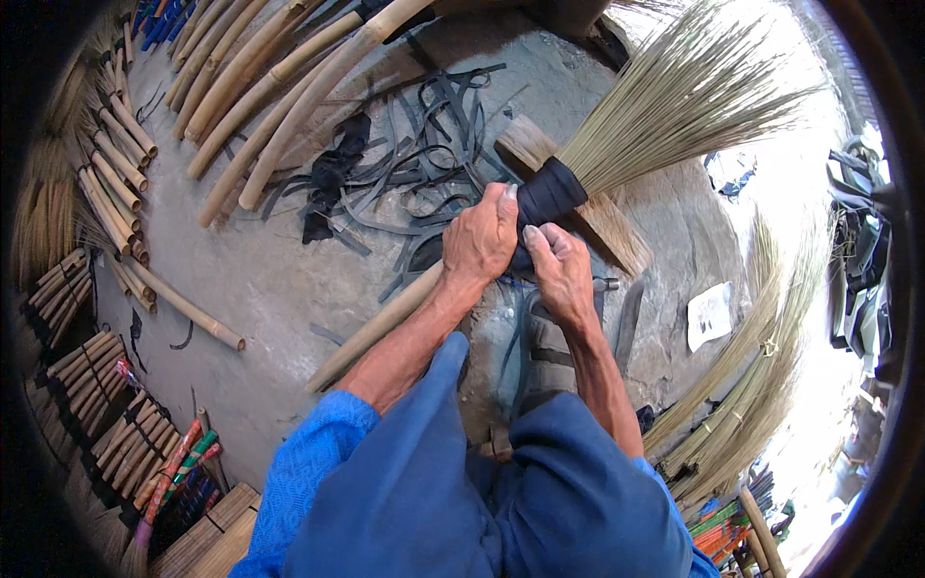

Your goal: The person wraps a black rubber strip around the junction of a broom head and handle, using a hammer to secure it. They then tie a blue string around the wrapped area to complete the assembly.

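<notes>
A grass broom lies aslant before me, its pale bristles (674,116) fanning to the upper right. Its bamboo handle (381,328) runs down to the lower left, under my left forearm. Black rubber strip (551,197) is wound tightly round the neck. My left hand (479,236) is closed on the broom just below the winding, thumb pressed against the black edge. Close beside it, my right hand (561,270) is closed with curled fingers on the black strip at the near side of the neck. The fingertips of both hands are partly hidden.
Under the broom's neck lies a wooden block (617,236). Loose black strips (448,125) are heaped beyond my left hand. Bamboo handles (289,106) lie at the upper left, with bundled brooms (96,371) along the left. Grass bundles (732,424) and a paper (709,317) lie right.
</notes>
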The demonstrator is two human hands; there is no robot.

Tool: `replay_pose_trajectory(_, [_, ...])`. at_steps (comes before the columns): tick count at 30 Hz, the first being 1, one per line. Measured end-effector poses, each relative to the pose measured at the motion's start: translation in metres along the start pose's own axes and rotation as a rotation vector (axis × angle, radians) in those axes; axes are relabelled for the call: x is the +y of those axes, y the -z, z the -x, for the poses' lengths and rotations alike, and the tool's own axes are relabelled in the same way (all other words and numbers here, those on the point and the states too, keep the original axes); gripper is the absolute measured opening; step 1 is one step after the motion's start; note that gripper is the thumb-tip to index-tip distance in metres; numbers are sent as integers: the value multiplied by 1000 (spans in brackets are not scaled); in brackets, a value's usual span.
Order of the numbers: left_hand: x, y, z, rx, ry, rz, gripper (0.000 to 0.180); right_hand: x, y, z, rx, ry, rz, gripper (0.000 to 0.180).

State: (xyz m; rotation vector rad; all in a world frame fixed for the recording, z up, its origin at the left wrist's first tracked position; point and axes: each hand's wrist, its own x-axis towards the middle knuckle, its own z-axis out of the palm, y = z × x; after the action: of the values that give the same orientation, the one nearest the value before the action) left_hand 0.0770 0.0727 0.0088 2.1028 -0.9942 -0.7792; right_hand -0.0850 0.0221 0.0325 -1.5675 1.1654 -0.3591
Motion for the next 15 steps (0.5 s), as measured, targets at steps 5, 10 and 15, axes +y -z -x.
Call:
replay_pose_trajectory(5, [-3,-4,-3,47,-40,54,40,0,-5,1,-49,-163,-405,41])
replay_pose_trajectory(10, [-11,-3,-10,75,-92,183,36,-2,-6,-1,-54,-208,-400,38])
replay_pose_trajectory(15, [-6,10,-2,-58,-72,224,42,-4,-8,-4,-81,-256,-520,32])
